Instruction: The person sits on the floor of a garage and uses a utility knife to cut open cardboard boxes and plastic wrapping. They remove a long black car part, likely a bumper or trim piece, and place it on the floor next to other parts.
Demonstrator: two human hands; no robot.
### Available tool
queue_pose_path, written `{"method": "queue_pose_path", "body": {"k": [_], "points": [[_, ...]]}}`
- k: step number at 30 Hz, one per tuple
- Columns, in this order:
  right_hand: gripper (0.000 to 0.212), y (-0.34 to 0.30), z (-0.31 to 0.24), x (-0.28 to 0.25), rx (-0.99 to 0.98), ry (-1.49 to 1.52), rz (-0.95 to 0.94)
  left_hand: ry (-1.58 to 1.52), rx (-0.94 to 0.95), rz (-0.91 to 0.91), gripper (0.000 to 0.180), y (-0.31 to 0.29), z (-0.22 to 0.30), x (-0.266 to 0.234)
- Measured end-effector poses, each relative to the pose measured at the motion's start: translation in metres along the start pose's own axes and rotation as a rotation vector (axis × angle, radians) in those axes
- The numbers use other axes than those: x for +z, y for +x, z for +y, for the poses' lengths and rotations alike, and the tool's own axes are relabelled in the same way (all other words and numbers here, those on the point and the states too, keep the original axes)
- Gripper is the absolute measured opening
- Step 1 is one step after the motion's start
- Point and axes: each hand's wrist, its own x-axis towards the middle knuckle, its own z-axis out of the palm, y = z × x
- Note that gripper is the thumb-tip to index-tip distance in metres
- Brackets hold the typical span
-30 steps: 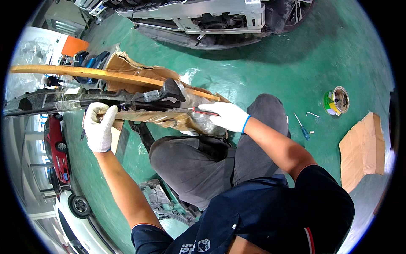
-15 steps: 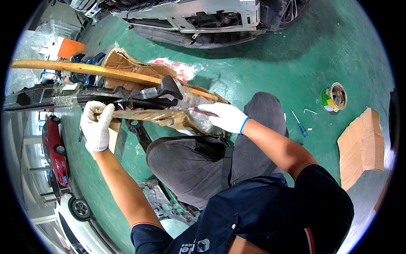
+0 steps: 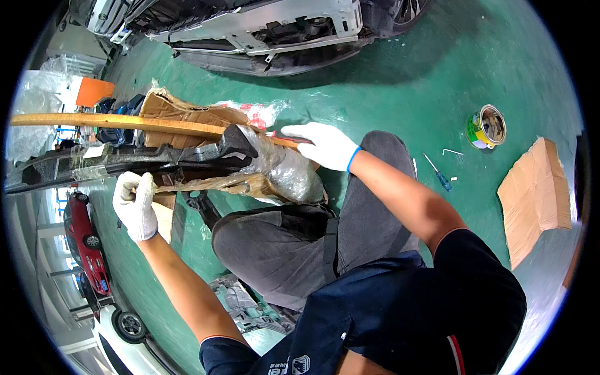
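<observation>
A long black car part (image 3: pixel 125 164), wrapped in places, lies across from the left to in front of my knees. Clear plastic film (image 3: pixel 294 175) bunches around its right end. My left hand (image 3: pixel 135 203), in a white glove, pinches the left end of a brown taped cardboard strip (image 3: pixel 237 183) along the part's near side. My right hand (image 3: pixel 324 145), gloved too, is closed on a red-handled screwdriver (image 3: pixel 273 134), at the film's far edge by a wooden strip (image 3: pixel 181 126). The screwdriver's tip is hidden or too small to tell.
A car's stripped front end (image 3: pixel 281 31) stands ahead. To the right are a blue screwdriver (image 3: pixel 444 180), a hex key (image 3: pixel 452 152), an open can (image 3: pixel 487 127) and flattened cardboard (image 3: pixel 534 200). Torn cardboard (image 3: pixel 187 111) lies behind the part. Parked cars (image 3: pixel 94 244) stand far left.
My right hand has moved the red screwdriver to the far side of the film, away from the strip. My left hand keeps its pinch, while the whole view has shifted slightly.
</observation>
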Motion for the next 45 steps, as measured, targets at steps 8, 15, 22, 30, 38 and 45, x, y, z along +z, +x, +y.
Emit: {"method": "queue_pose_path", "body": {"k": [8,15,22,30,38,45], "points": [[0.056,-0.026,0.019,-0.007,0.091,-0.039,-0.202,-0.026,0.016,0.001,0.025,-0.004,0.001,-0.001],[0.057,-0.020,0.016,-0.008,0.057,0.046,-0.097,-0.095,-0.046,0.052,0.028,-0.001,-0.009,0.000],[0.060,-0.053,0.027,0.005,0.193,-0.040,-0.238,-0.115,0.026,0.080,0.022,0.001,-0.027,-0.005],[0.053,-0.047,0.057,-0.001,0.161,-0.122,-0.044,-0.170,0.013,0.159,0.011,0.005,-0.048,-0.009],[0.051,-0.036,0.066,0.006,0.273,-0.321,-0.292,-0.199,-0.004,0.142,0.017,0.002,-0.052,-0.011],[0.049,-0.031,0.068,0.006,0.197,-0.281,-0.210,-0.194,-0.058,0.153,0.020,-0.002,-0.038,-0.005]]}}
